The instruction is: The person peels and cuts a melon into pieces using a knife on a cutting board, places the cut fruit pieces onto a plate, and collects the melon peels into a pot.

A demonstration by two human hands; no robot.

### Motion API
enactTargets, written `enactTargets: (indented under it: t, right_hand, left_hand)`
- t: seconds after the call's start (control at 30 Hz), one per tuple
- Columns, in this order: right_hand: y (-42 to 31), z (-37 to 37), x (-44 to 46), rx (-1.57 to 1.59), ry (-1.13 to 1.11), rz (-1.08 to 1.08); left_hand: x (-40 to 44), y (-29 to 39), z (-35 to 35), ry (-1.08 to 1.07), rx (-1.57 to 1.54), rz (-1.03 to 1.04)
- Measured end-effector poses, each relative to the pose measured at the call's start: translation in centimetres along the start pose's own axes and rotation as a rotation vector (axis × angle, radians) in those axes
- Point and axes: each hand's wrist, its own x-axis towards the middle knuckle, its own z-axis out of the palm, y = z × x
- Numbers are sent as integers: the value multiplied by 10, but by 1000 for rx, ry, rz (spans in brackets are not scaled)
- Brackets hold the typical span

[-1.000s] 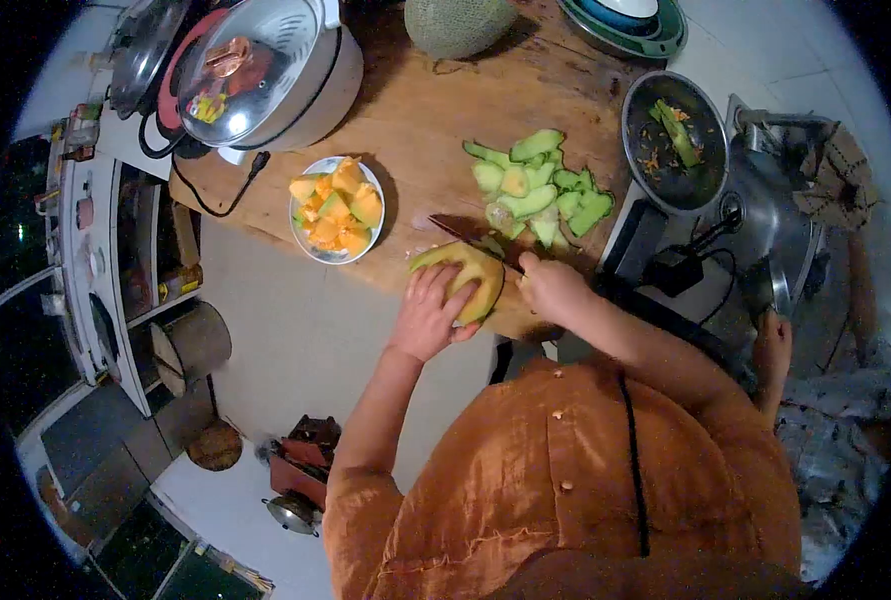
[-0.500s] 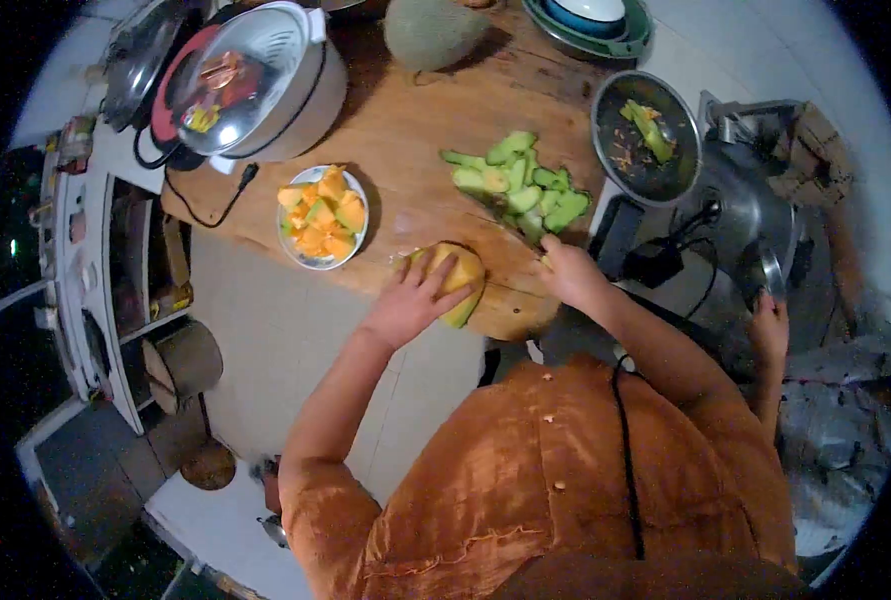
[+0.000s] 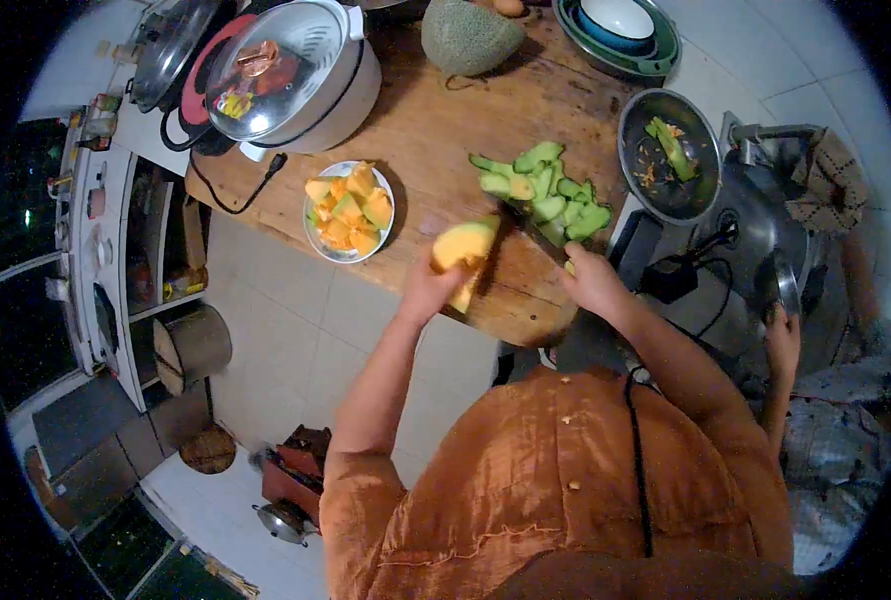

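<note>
Left hand [image 3: 427, 291] grips melon piece [image 3: 462, 243] at table's [image 3: 530, 300] near edge, likely steadying it; right hand [image 3: 597, 287] grips knife [image 3: 542, 237], blade angled away from fingers. Beyond: peels [image 3: 548, 207] apart from cube bowl [image 3: 337, 257], presumably avoiding mixing.

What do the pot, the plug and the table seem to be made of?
Pot: probably enamelled metal or plastic, pale and smooth.
Plug: likely moulded plastic, dark, with a matching flexible cord.
Table: wood, worn; brown grain and dark stains show.
</note>
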Motion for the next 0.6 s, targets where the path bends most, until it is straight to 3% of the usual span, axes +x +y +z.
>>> enactTargets:
  t: [0.1,0.13,0.23,0.37,0.4,0.5,0.6]
  right_hand:
    - [5,-1,0,-7,23,-25]
    - [3,-4,0,-18,7,-17]
    - [0,-3,-1,-41,-17,11]
    - [-21,-9,-8,-43,-71,31]
    - [-25,-10,-11,-31,-48,10]
    - [-28,-8,-17,-10,-23,-40]
    - [-29,-9,-21,-24,-39,-51]
  left_hand:
    - [-8,-12,21,52,-765,-39]
    - [-19,-4,29,75,-930,-137]
    - [-19,-30,50,222,-1276,-108]
    - [-42,-72,72,182,-1130,-195]
    - [-53,-56,73,230,-1049,-190]
    - [-60,-59,73,648,-646,-49]
    - [-62,-56,50,519,-515,16]
